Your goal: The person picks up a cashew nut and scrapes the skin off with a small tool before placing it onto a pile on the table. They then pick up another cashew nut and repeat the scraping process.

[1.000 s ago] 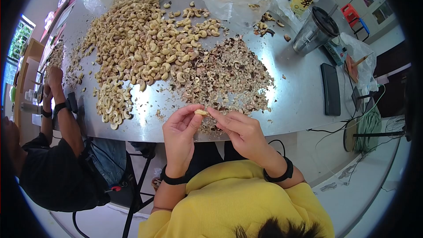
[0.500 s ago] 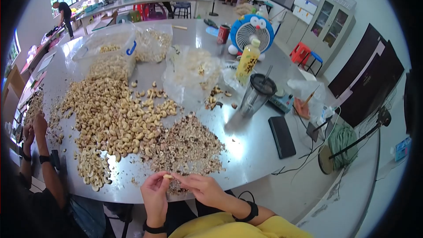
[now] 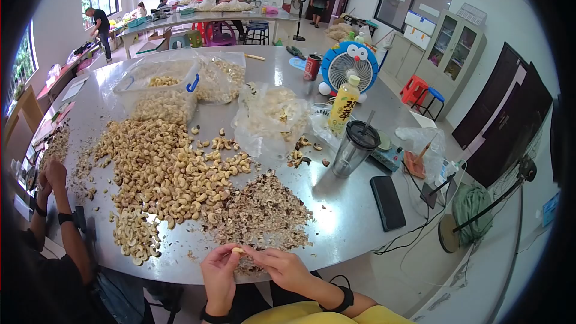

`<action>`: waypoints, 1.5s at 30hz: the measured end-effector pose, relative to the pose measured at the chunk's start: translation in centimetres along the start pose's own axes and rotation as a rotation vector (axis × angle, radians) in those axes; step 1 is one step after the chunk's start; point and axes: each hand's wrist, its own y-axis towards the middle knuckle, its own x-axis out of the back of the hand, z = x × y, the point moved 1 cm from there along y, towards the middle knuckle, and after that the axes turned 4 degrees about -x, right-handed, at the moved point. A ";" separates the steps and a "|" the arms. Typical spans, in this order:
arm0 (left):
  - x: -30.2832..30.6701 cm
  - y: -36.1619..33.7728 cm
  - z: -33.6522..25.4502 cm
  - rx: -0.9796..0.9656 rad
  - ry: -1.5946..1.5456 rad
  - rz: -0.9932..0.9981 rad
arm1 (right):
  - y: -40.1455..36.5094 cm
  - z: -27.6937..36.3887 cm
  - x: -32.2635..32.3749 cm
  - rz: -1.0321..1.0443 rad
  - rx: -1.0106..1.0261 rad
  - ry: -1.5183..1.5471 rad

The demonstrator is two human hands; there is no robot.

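A cashew nut (image 3: 238,250) is pinched between the thumb and fingers of my left hand (image 3: 219,273), over the table's front edge. My right hand (image 3: 283,267) meets it from the right, its fingertips at the same nut; whether they grip it is hard to tell. Just behind both hands spreads a heap of brown skin flakes (image 3: 264,210). A large pile of cashews (image 3: 162,168) lies to the left of the flakes, and a smaller group of paler cashews (image 3: 137,235) sits near the front edge.
A co-worker's hands (image 3: 53,175) are at the far left. Behind the pile stand a plastic tub (image 3: 157,89) and a bag of nuts (image 3: 270,114). On the right are a lidded cup (image 3: 355,150), a yellow bottle (image 3: 344,105), a fan (image 3: 350,67) and a black phone (image 3: 388,203).
The camera view has shifted, so the table and hands appear lower and a little to the right. Both hands remain together at the nut.
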 end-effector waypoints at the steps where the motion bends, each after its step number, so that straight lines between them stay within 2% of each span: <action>1: 0.0 0.0 0.0 0.002 -0.004 -0.001 | 0.0 0.2 0.0 0.002 -0.020 -0.015; 3: -0.1 0.0 0.0 0.006 -0.013 -0.002 | -0.1 0.6 0.2 0.004 -0.060 -0.046; 9: 0.2 0.1 0.1 0.029 -0.009 0.015 | -0.1 0.2 0.0 -0.048 0.033 -0.108; 12: 0.1 0.1 0.0 0.018 -0.021 0.032 | 0.0 0.6 0.1 -0.038 -0.016 -0.108; 18: -0.4 -0.1 -0.5 0.037 -0.085 0.073 | 0.4 0.7 0.4 -0.174 0.078 -0.038; 24: -0.5 -0.1 -0.9 0.043 -0.152 0.121 | 0.7 1.6 1.1 -0.114 -0.059 0.089; 45: 0.1 0.1 -0.1 0.030 -0.189 0.138 | 0.8 1.7 0.1 -0.096 0.026 0.088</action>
